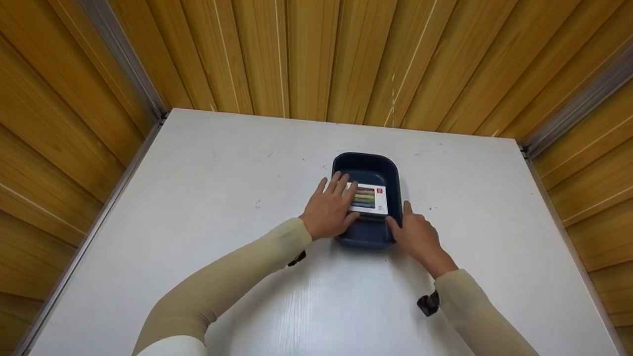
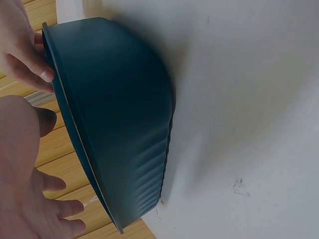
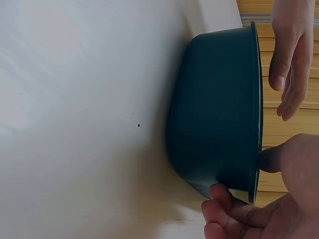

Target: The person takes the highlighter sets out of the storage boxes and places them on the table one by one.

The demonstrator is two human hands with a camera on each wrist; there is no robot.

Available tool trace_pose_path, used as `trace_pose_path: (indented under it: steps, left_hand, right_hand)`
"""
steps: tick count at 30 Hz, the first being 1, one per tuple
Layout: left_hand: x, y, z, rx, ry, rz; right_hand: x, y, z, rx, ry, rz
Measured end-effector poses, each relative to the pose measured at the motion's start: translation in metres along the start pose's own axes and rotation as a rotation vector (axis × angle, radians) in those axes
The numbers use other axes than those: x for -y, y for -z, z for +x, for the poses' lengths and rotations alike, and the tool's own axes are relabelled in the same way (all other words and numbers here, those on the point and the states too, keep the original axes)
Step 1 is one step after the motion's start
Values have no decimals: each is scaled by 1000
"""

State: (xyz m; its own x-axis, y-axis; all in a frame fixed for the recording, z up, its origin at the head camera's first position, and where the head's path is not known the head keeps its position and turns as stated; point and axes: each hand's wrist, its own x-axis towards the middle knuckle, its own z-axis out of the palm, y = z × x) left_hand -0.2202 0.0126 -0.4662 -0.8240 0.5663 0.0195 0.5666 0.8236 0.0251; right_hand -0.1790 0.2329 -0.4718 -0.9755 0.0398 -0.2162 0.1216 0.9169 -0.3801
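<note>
A dark blue-green plastic basin (image 1: 363, 237) with rounded corners stands on the white table. Inside it lies a white flat box (image 1: 381, 200) with a red mark and a window showing rows of coloured sticks. My left hand (image 1: 330, 210) is over the basin's left side, fingers extended across the left end of the box; whether it presses on it I cannot tell. At the right side, my right hand (image 1: 418, 235) grips the basin's rim, thumb on the inner side and fingers (image 3: 234, 211) against the outer wall.
The white table (image 1: 222, 198) carries small dark marks. Wood-look panels (image 1: 306, 59) rise behind it and at both sides, with grey metal posts (image 1: 123, 54) at the corners.
</note>
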Motion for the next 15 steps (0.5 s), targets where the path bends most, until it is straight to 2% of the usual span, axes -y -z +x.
trace_pose_path:
  steps: [15]
  left_hand:
    - [0, -4, 7, -8, -25, 25]
  right_hand:
    - [-2, -4, 9, 18, -17, 21]
